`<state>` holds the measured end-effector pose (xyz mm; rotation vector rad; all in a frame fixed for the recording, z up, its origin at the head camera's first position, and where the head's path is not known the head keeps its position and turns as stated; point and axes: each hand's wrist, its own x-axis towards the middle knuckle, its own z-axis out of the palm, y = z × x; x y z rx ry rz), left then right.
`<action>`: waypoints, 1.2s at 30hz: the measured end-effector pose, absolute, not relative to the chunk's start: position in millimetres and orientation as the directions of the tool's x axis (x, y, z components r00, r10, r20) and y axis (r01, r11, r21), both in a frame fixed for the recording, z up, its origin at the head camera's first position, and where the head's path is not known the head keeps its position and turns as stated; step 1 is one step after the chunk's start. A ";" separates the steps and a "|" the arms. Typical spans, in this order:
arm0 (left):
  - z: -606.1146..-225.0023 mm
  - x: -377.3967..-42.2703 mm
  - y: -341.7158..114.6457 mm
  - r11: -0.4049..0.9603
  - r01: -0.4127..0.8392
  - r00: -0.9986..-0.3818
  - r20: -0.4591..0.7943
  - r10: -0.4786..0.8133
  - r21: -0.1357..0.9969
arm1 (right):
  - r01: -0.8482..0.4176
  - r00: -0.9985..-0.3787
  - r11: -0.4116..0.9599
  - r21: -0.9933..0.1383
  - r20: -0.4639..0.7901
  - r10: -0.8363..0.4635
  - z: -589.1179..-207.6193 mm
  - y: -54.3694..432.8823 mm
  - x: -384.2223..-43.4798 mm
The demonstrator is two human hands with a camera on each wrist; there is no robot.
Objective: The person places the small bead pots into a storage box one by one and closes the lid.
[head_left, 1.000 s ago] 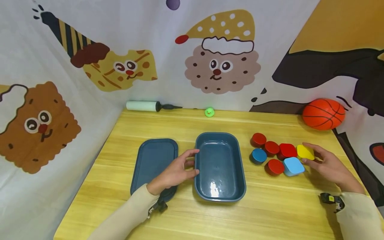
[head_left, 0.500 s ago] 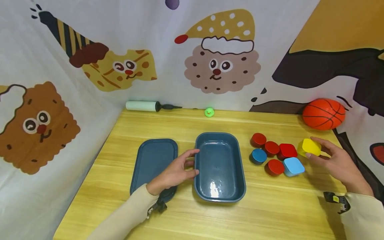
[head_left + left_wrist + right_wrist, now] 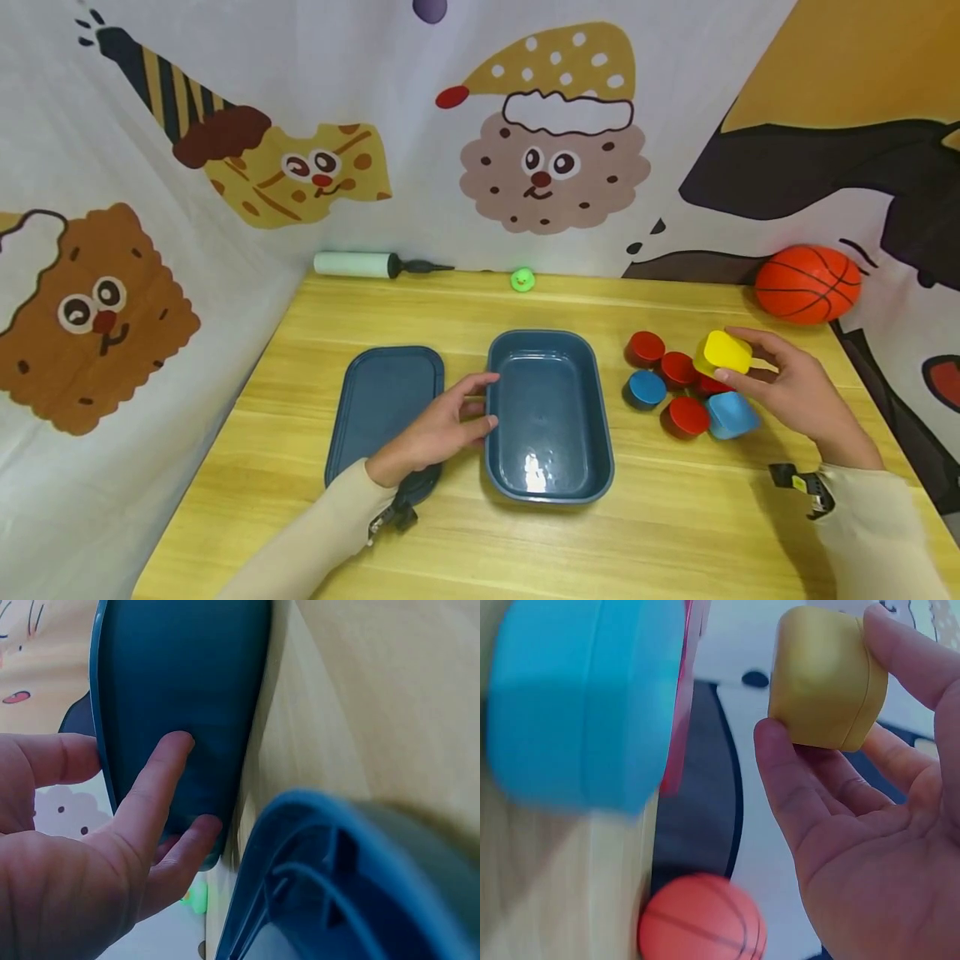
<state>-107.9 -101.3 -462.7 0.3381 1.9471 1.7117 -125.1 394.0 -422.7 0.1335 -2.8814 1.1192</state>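
Note:
My right hand (image 3: 791, 383) pinches a small yellow container (image 3: 722, 353), rounded-square with a seam round it, between thumb and fingers. It is held above a red rounded-square container (image 3: 708, 386), which it partly covers. Close by sits a light-blue container (image 3: 731, 415); in the right wrist view, the light-blue container (image 3: 585, 705) looms near the camera. My left hand (image 3: 442, 425) rests against the left side of a dark-blue plastic box (image 3: 551, 417). In the left wrist view, extended fingers (image 3: 154, 787) touch the box's outer wall (image 3: 202, 675). Nothing lies inside the box.
Several round red containers (image 3: 686, 417) and a round blue one (image 3: 645, 389) stand right of the box. The dark-blue lid (image 3: 390, 400) lies under my left forearm. Along the back are a hand pump (image 3: 360, 265), a green duck (image 3: 522, 280) and a basketball (image 3: 807, 284).
My right hand has lifted the yellow container from beside the red one, shifted it right, then brought it back left above the red one. The left hand and box have stayed put.

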 end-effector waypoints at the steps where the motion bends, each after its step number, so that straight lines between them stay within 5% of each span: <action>1: -462.2 -107.8 -101.2 0.174 -0.150 -0.833 -0.219 0.508 0.973 | -0.113 -0.994 0.731 -0.673 0.081 -0.079 -422.0 389.3 -126.0; 24: -458.6 -110.4 -103.7 0.196 -0.195 -0.832 -0.268 0.485 0.961 | -0.399 -0.913 0.652 -0.645 0.209 -0.351 -414.7 280.4 -130.3; 36: -457.2 -113.0 -101.7 0.194 -0.183 -0.826 -0.258 0.502 0.964 | -0.456 -0.865 0.602 -0.656 0.165 -0.475 -424.1 233.0 -125.3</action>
